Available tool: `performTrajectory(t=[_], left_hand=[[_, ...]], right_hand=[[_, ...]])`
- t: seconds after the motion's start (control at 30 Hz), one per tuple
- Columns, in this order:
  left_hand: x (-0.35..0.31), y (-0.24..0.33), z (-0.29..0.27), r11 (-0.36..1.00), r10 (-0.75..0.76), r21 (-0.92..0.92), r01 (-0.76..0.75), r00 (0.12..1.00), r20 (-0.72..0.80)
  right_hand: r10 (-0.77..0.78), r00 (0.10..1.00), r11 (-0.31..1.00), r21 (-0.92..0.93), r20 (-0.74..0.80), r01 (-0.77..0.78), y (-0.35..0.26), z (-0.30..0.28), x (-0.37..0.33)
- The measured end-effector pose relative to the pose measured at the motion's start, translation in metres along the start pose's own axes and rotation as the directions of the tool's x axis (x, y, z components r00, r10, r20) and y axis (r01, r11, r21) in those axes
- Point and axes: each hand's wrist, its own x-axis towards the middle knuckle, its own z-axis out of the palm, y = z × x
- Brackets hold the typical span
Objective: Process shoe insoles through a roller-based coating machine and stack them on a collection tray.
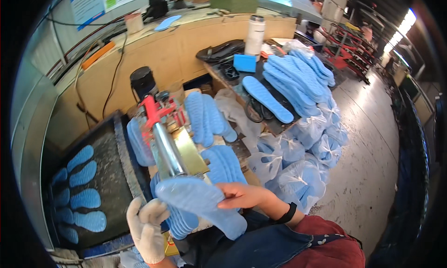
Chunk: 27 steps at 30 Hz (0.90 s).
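A light blue insole (pixel 193 197) is tilted in front of my body, its broad end by the lower end of a shiny metal roller (pixel 168 149). My right hand (pixel 242 196), bare, pinches its edge between thumb and fingers. Whether the insole touches the roller I cannot tell. My left hand (pixel 148 228), in a white glove, is just left of the insole with its fingers partly bent and apart, holding nothing I can see. Beside the roller lie overlapping insoles (pixel 223 163), and more insoles (pixel 181 221) stand stacked under the held one.
On the left, a dark-rimmed conveyor bed (pixel 114 161) carries several insoles (pixel 86 198). A red bracket (pixel 151 110) supports the roller. At the right, a table (pixel 228 79) holds piled insoles (pixel 298 79) and a white bottle (pixel 254 37). Bagged insoles (pixel 298 179) sit on the floor.
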Motion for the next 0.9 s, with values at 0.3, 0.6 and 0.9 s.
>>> performTrajectory(t=[0.3,0.6,0.9], left_hand=[[0.003,-0.021,-0.016,1.000,-0.016,-0.030,0.009,0.974,-0.225],[-0.004,-0.012,-0.019,1.000,-0.009,-0.004,0.008,0.960,-0.278],[0.008,-0.021,-0.018,0.997,0.063,-0.038,-0.069,0.987,-0.147]], right_hand=[[-0.266,0.678,0.907,-0.416,-0.685,-0.065,0.008,-0.049,-0.021],[-0.590,0.679,0.406,-0.887,-0.437,-0.218,0.003,-0.061,0.035],[-0.650,0.705,0.235,-0.957,-0.283,-0.167,0.009,-0.066,0.046]])
